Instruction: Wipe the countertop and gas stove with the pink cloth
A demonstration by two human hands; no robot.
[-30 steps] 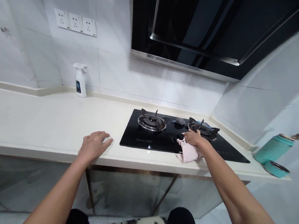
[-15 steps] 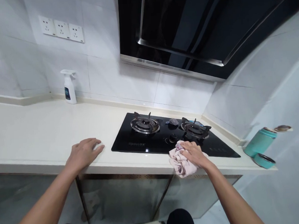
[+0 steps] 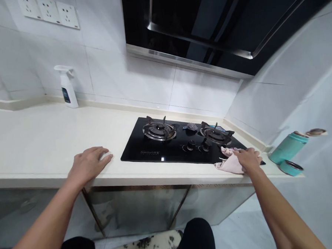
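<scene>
My right hand (image 3: 249, 159) is closed on a crumpled pale pink cloth (image 3: 230, 164), pressed down at the front right corner of the black glass gas stove (image 3: 167, 153). Part of the cloth lies over the stove's front edge onto the counter. To the left of the stove, my left hand (image 3: 88, 165) rests on the cream countertop (image 3: 41, 142), thumb apart from the fingers. A pale patch shows between thumb and fingers; whether it is an object or the counter, I cannot tell. Two burners and two control knobs (image 3: 189, 145) show on the stove.
A scrubber (image 3: 191, 127) lies between the burners. At the right end of the counter are a teal bottle (image 3: 288, 147) and a teal cup-like piece (image 3: 291, 168). A white spray bottle (image 3: 68, 88) stands by the back wall. The black range hood (image 3: 188, 26) hangs above.
My right hand has slid the cloth rightward along the stove's front edge, uncovering the right knob. My left hand stays on the counter. The view has shifted slightly.
</scene>
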